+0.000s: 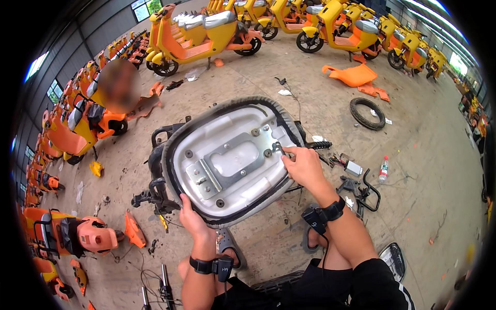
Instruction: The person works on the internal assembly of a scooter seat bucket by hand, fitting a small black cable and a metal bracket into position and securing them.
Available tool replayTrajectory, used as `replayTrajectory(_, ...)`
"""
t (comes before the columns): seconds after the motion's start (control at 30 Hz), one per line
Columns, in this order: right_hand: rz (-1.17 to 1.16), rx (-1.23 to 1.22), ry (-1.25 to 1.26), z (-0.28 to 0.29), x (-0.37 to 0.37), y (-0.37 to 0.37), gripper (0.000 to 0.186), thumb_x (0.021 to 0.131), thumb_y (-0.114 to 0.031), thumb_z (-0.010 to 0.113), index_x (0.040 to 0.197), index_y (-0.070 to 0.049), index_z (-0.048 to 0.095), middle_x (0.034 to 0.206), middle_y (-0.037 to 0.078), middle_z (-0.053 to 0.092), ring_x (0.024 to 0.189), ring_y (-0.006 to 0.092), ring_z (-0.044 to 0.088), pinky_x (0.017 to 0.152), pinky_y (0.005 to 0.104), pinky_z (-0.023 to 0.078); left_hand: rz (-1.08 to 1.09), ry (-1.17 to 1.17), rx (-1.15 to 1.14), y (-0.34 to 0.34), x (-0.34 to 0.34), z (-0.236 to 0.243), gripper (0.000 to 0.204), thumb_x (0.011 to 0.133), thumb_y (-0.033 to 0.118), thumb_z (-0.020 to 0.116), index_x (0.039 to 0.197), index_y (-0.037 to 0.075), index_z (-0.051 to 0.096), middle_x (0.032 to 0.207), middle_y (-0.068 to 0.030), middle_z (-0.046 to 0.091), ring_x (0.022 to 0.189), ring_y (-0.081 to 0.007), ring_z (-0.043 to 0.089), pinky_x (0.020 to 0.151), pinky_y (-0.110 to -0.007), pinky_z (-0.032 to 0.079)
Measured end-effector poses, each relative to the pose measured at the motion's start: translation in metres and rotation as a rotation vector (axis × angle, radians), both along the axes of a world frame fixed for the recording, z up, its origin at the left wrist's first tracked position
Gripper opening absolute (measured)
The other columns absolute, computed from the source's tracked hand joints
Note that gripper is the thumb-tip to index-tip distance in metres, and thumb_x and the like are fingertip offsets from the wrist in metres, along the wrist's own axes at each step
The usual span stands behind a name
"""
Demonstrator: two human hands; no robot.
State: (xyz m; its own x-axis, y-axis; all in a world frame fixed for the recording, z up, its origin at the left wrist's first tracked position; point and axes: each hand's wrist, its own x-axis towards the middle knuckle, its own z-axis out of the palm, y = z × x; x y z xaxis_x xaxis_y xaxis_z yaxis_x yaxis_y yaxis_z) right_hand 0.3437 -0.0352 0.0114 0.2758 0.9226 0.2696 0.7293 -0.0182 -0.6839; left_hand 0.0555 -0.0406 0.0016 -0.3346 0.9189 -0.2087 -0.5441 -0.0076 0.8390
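Observation:
A scooter seat [235,201] lies underside up in front of me, showing a white plastic base, a metal plate [212,163], rubber bumpers and a black rim strip, on a black frame [157,170]. My left hand [197,222] grips the seat's near-left edge, with the thumb along its side. My right hand [305,168] is closed at a small dark bracket [276,145] on the right end of the metal plate, its index finger and thumb pressed there. Part of what those fingertips hold is hidden.
Rows of yellow and orange scooters [217,39] line the back and left. On the concrete floor are an orange panel [351,75], a tyre [367,124], a bottle [384,169], a silver box [353,167], a bent black tube [369,205] and scattered cables. A blurred patch covers part of the left row.

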Motion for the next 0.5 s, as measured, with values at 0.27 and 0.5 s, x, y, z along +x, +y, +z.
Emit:
replayTrajectory(0.27, 0.084, -0.234, 0.710, 0.019, -0.013, -0.002, 0.040, 0.091, -0.008, 0.061, 0.125, 0.002, 0.043, 0.075, 0.016, 0.069, 0.055, 0.0203, 0.067, 0.044, 0.0304, 0.050, -0.006, -0.006, -0.020, 0.000, 0.002, 0.009, 0.044, 0.103, 0.033, 0.048, 0.125, -0.005, 0.055, 0.121, -0.0124, 0.063, 0.104, -0.0238, 0.064, 0.090, -0.036, 0.050)
replayTrajectory(0.5, 0.140, -0.120, 1.222, 0.005, -0.026, 0.007, 0.052, 0.094, -0.009, 0.062, 0.135, 0.001, 0.032, 0.087, 0.020, 0.069, 0.066, 0.0217, 0.069, 0.054, 0.0294, 0.055, -0.038, 0.018, -0.020, 0.003, -0.005, 0.001, 0.046, 0.103, 0.035, 0.047, 0.129, -0.003, 0.054, 0.126, -0.0112, 0.061, 0.109, -0.0229, 0.062, 0.094, -0.035, 0.048)
